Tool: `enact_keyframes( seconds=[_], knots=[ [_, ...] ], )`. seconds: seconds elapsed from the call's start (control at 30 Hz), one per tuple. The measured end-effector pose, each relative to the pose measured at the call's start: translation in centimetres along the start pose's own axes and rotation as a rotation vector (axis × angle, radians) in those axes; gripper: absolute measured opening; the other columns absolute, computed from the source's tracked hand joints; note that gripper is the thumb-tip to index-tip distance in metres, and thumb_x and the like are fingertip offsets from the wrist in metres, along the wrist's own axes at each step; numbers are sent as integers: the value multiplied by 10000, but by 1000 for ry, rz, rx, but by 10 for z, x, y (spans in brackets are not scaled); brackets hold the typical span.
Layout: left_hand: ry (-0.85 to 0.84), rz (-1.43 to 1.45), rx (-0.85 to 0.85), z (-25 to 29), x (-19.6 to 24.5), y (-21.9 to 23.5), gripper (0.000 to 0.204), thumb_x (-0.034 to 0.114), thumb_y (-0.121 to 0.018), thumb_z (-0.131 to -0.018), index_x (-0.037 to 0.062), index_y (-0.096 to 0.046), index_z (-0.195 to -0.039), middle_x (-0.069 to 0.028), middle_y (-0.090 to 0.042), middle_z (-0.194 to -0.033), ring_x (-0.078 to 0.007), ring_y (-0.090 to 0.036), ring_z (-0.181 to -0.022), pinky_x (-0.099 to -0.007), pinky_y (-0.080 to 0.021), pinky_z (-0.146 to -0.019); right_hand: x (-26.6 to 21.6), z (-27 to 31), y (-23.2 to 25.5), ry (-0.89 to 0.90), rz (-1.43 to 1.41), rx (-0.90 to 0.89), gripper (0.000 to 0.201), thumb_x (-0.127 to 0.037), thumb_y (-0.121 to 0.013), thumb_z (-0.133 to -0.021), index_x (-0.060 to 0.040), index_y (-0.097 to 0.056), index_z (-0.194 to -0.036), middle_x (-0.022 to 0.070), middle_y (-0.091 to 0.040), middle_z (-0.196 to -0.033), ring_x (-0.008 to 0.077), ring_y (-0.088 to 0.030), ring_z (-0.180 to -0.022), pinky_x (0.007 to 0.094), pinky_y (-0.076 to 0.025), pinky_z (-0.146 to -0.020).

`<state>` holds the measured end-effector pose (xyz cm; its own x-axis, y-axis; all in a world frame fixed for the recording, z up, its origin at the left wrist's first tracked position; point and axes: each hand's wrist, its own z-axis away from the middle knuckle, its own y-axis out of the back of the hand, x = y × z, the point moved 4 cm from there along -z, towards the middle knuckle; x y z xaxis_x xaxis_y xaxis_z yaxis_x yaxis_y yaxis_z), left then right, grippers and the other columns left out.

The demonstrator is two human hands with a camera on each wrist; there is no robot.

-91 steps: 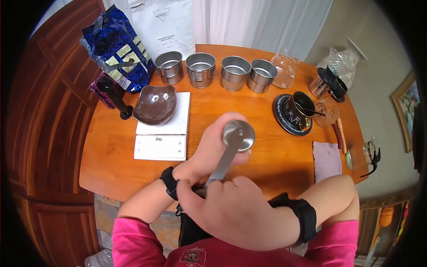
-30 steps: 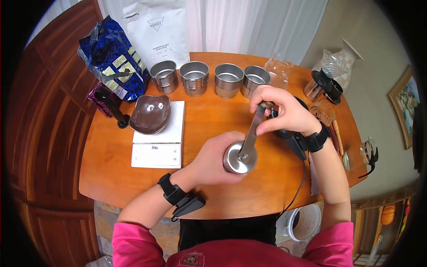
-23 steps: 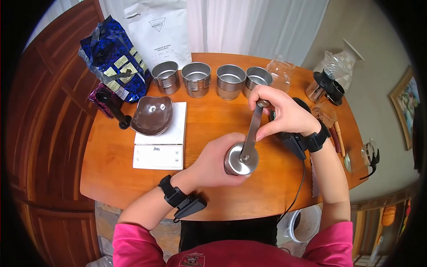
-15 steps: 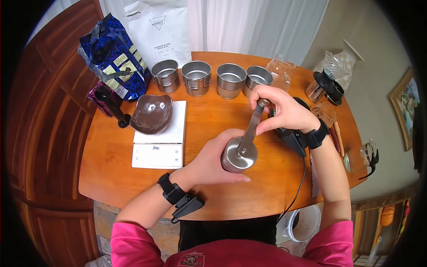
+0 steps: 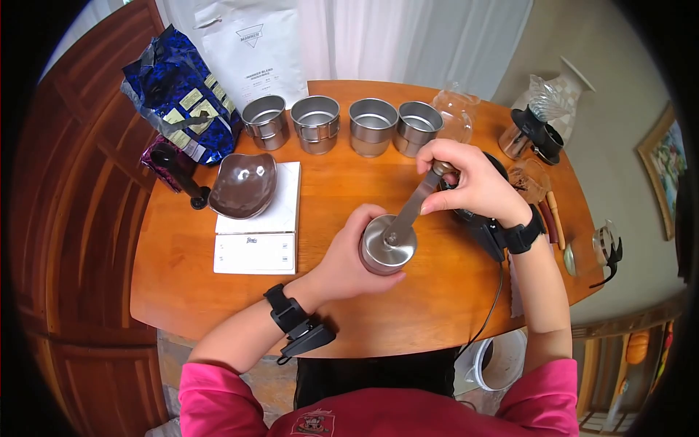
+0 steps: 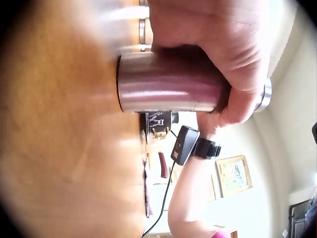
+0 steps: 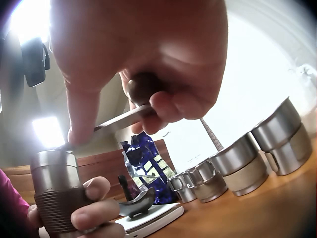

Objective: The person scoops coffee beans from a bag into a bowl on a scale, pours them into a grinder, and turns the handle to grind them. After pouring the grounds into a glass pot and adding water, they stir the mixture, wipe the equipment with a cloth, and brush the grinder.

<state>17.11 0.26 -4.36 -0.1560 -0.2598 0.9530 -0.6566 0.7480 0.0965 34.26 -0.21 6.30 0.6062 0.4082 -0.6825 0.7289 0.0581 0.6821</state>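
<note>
A steel hand coffee grinder [image 5: 388, 251] stands upright over the middle of the table, its base right at the wood in the left wrist view. My left hand [image 5: 341, 264] wraps round its body from the left. The dark ribbed band on the grinder [image 7: 58, 210] shows in the right wrist view, fingers curled over it. From the lid, the flat crank arm [image 5: 412, 210] points up and to the right. My right hand [image 5: 475, 183] holds the crank's round knob [image 5: 441, 167] with curled fingers, thumb beside the arm. Part of the knob is hidden by the fingers.
A brown bowl [image 5: 246, 186] sits on a white scale [image 5: 255, 253] at the left. Steel cups [image 5: 373, 125] line the back, beside blue [image 5: 186, 102] and white bags [image 5: 251, 54]. A dripper [image 5: 526, 130] and a glass pitcher [image 5: 606, 247] stand right. A cable [image 5: 489, 313] hangs from my right wrist.
Three seconds ago the crank pointed towards my body, with my right hand near me. It has since swung round to the far right, and in the last half second a little further clockwise.
</note>
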Motion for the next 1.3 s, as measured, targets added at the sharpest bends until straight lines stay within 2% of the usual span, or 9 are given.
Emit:
enact_keyframes(
  seconds=[0.23,0.43,0.57,0.63,0.77,0.83,0.97,1.1,1.3],
  knots=[
    [4,-24,43,0,3,-4,608,5,-723,-640,85,-322,-1090,-62,-572,-911,-129,-570,-869,-283,-460,-765,-8,20,2,-94,53,78,403,-225,-815,-595,-43,-494,-756,0,-432,-651,92,-371,-580,235,-332,-517],
    [-9,5,97,0,6,-7,596,10,-725,-639,79,-331,-1080,-58,-564,-920,-124,-568,-863,-279,-460,-764,-17,54,-8,-267,23,324,396,-231,-823,-581,-12,-500,-648,20,-420,-578,109,-387,-538,255,-337,-488],
    [-23,0,226,2,10,-6,576,113,-756,-615,76,-390,-1058,-62,-535,-977,-150,-540,-913,-290,-439,-801,-38,80,-25,-226,232,479,358,-252,-793,-627,-5,-534,-642,87,-466,-562,189,-444,-509,300,-365,-477],
    [-68,-86,254,2,13,-7,574,111,-757,-612,76,-392,-1054,-60,-539,-968,-150,-544,-904,-290,-444,-794,-55,92,-37,-164,476,523,316,-278,-773,-648,-42,-574,-714,79,-503,-561,233,-509,-488,325,-384,-440],
    [-39,-51,275,1,9,-7,586,78,-758,-617,77,-378,-1063,-55,-538,-954,-140,-560,-863,-280,-460,-759,-83,103,-66,-31,692,555,310,-246,-689,-730,-58,-592,-956,26,-443,-527,179,-458,-408,298,-367,-394],
    [-12,-37,254,1,7,-9,608,49,-758,-627,77,-354,-1081,-52,-529,-957,-125,-569,-846,-269,-466,-742,-106,102,-88,-19,790,403,334,-202,-682,-713,-50,-573,-990,33,-469,-559,192,-462,-428,292,-355,-404],
    [-6,-20,331,1,7,-7,557,115,-772,-611,79,-407,-1030,-67,-555,-935,-166,-554,-869,-296,-454,-765,-126,86,-114,27,804,420,291,-207,-627,-713,-80,-571,-969,17,-393,-569,170,-420,-431,281,-320,-392],
    [-12,34,288,0,3,-3,539,120,-762,-623,78,-411,-1029,-69,-547,-924,-166,-546,-856,-297,-453,-757,-143,72,-119,148,964,272,220,-137,-565,-724,-94,-566,-940,7,-323,-574,135,-381,-443,264,-285,-384],
    [-39,-16,279,-2,6,-4,543,29,-741,-606,78,-411,-1034,-42,-542,-899,-120,-569,-855,-270,-465,-744,-150,34,-128,194,750,65,182,-119,-573,-677,-44,-556,-841,2,-414,-504,140,-457,-412,264,-334,-363]
  ],
)
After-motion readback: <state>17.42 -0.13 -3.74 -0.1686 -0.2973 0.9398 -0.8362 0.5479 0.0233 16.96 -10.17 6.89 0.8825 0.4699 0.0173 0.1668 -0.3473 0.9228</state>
